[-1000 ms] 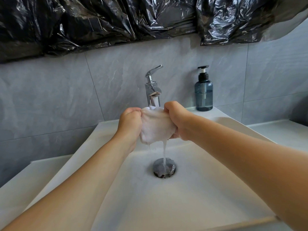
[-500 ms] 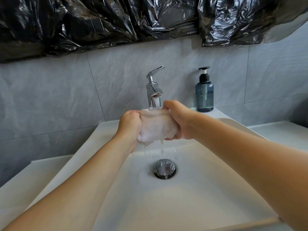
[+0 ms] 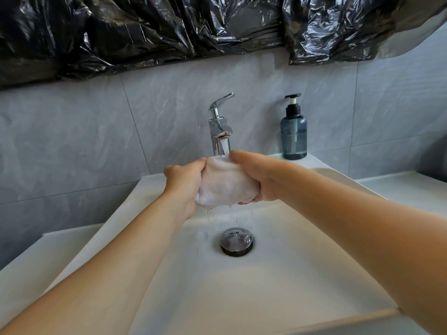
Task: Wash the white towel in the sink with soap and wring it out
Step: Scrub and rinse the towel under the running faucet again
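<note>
The white towel is bunched into a wet lump above the white sink, right under the chrome tap. Water runs from the spout onto its top. My left hand grips the towel's left side and my right hand grips its right side, fingers curled underneath. Thin trickles fall from the towel toward the drain. A blue soap pump bottle stands on the sink's back ledge, to the right of the tap.
Grey tiles cover the wall behind, with black plastic sheeting hanging across the top. A white counter flanks the basin on both sides. The tap lever is raised.
The thick stream from the towel has thinned to trickles. Both hands have closed tighter around the towel and shifted slightly, the right hand wrapping further over it.
</note>
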The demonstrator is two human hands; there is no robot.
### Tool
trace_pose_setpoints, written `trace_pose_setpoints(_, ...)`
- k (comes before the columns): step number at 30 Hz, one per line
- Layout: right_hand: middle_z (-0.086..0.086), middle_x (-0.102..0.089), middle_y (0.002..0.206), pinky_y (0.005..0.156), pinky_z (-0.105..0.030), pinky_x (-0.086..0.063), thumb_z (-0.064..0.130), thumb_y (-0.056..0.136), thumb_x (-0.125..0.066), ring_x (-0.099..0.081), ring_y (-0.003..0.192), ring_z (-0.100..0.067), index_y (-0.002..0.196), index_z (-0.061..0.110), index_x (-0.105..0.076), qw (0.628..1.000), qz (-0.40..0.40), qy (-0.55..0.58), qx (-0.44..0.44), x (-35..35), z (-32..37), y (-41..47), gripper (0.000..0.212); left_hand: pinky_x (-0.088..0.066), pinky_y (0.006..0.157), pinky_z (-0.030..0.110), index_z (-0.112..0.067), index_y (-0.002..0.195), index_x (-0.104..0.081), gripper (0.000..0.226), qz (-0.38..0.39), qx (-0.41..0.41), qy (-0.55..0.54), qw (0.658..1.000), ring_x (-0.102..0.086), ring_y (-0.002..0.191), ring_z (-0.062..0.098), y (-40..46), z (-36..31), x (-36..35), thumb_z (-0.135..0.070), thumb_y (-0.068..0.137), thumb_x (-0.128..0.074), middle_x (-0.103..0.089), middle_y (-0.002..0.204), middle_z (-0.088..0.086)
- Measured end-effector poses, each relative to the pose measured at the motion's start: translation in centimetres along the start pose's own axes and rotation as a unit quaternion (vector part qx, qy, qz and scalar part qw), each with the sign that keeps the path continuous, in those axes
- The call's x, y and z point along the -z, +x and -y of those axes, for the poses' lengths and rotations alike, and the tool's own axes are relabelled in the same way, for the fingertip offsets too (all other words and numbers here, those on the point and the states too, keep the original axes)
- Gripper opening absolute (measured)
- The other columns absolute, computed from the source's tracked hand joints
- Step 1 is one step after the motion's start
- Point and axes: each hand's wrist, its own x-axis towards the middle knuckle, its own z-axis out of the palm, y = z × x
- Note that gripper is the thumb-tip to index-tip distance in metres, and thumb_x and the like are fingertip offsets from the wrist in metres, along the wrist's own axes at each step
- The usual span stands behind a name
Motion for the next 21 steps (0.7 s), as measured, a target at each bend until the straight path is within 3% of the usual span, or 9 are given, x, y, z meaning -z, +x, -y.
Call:
trace_pose_setpoints(2,-0.01,-0.068,0.08,0.078,-0.038,-0.053,0.046,0.09,-0.055,-0.064,0.079,-0.03,0.091,0.014,-0.064,1.0,0.013,-0.01,0.001,0.12,0.05,-0.08,0.033,-0.051,0.056,0.026,-0.007,0.097,-0.065,0.026,0.02,-0.017,0.013,1.0,-0.067,0.074,0.024,-0.23,-0.11,-0.02,-0.032,0.09,-0.069,-0.07,0.088,0.006)
trace_pose_setpoints(4,-0.01,-0.07,0.076,0.078,-0.039,-0.053,0.051,0.086,-0.06,-0.066,0.075,-0.03,0.093,0.013,-0.066,0.999,0.032,-0.014,-0.005,0.31,0.13,-0.09,0.039,-0.047,0.057,0.026,-0.01,0.085,-0.06,0.024,0.019,-0.038,0.025,0.999,-0.062,0.07,0.024,-0.54,-0.27,-0.1,-0.032,0.092,-0.068,-0.065,0.079,0.005)
trace_pose_setpoints(7,-0.01,-0.072,0.082,0.078,-0.039,-0.051,0.051,0.084,-0.063,-0.067,0.077,-0.03,0.099,0.014,-0.067,0.998,0.05,-0.036,-0.01,0.55,0.17,0.02,0.04,-0.044,0.058,0.027,-0.013,0.082,-0.053,0.028,0.017,-0.053,0.03,0.998,-0.058,0.072,0.024,-0.49,-0.14,-0.2,-0.033,0.092,-0.068,-0.06,0.076,0.004)
trace_pose_setpoints(12,-0.01,-0.072,0.097,0.093,-0.047,-0.053,0.046,0.088,-0.063,-0.069,0.091,-0.032,0.102,0.018,-0.063,0.998,0.029,-0.052,-0.003,0.63,0.13,-0.12,0.031,-0.04,0.052,0.024,-0.016,0.077,-0.05,0.029,0.02,-0.051,0.025,0.998,-0.054,0.064,0.019,-0.75,-0.15,-0.35,-0.032,0.094,-0.067,-0.058,0.074,0.003)
trace_pose_setpoints(17,-0.008,-0.071,0.091,0.086,-0.045,-0.055,0.043,0.09,-0.062,-0.068,0.082,-0.028,0.096,0.017,-0.062,0.998,0.005,-0.059,0.007,0.69,0.18,-0.34,0.027,-0.043,0.054,0.025,-0.015,0.08,-0.053,0.025,0.029,-0.044,0.017,0.998,-0.059,0.07,0.022,-0.85,-0.31,-0.42,-0.03,0.095,-0.066,-0.063,0.081,0.004)
trace_pose_setpoints(21,-0.01,-0.071,0.096,0.076,-0.041,-0.056,0.044,0.088,-0.065,-0.069,0.082,-0.029,0.104,0.014,-0.063,0.998,-0.012,-0.057,0.001,0.72,0.2,-0.18,0.033,-0.044,0.061,0.029,-0.016,0.079,-0.052,0.028,0.03,-0.052,0.037,0.997,-0.056,0.075,0.025,-0.72,-0.09,-0.44,-0.035,0.094,-0.066,-0.06,0.081,0.005)
